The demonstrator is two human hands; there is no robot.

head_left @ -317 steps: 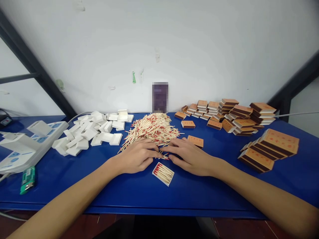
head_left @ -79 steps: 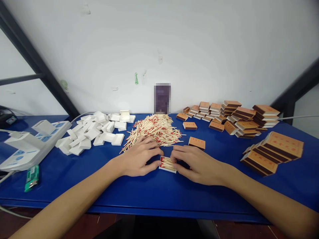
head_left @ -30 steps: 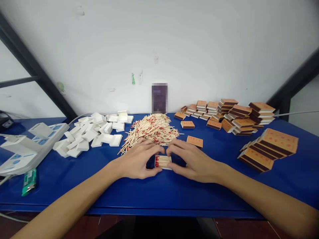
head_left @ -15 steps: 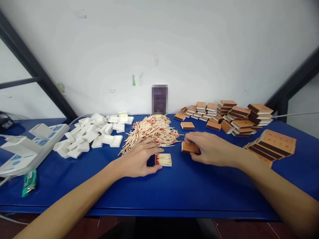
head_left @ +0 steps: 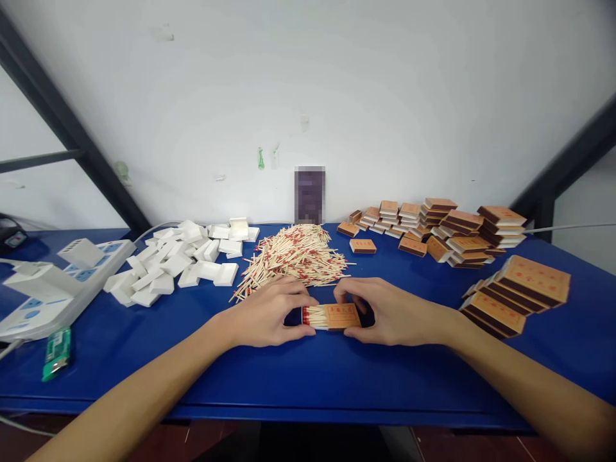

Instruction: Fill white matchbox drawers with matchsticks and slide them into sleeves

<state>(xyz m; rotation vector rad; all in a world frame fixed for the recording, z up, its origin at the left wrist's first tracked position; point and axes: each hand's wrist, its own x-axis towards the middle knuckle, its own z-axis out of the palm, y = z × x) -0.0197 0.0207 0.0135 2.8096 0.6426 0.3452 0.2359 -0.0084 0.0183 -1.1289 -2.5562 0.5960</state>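
Note:
My left hand (head_left: 262, 314) pinches the left end of a small white tray of red-tipped matches (head_left: 314, 316) on the blue table (head_left: 308, 378). My right hand (head_left: 392, 311) grips an orange matchbox sleeve (head_left: 342, 316), which covers the right part of that tray; the red match heads still show at its left end. Just behind my hands lies a heap of loose matches (head_left: 296, 253).
Empty white trays (head_left: 178, 260) are piled at the back left. Orange matchboxes (head_left: 452, 228) stand in stacks at the back right, with another row (head_left: 517, 292) at the right. A white power strip (head_left: 52, 282) and a green lighter (head_left: 55, 350) lie at the far left.
My right hand left the filled tray, picked up an orange sleeve lying to the right, and brought it back over the tray's right end. My left hand has kept hold of the tray.

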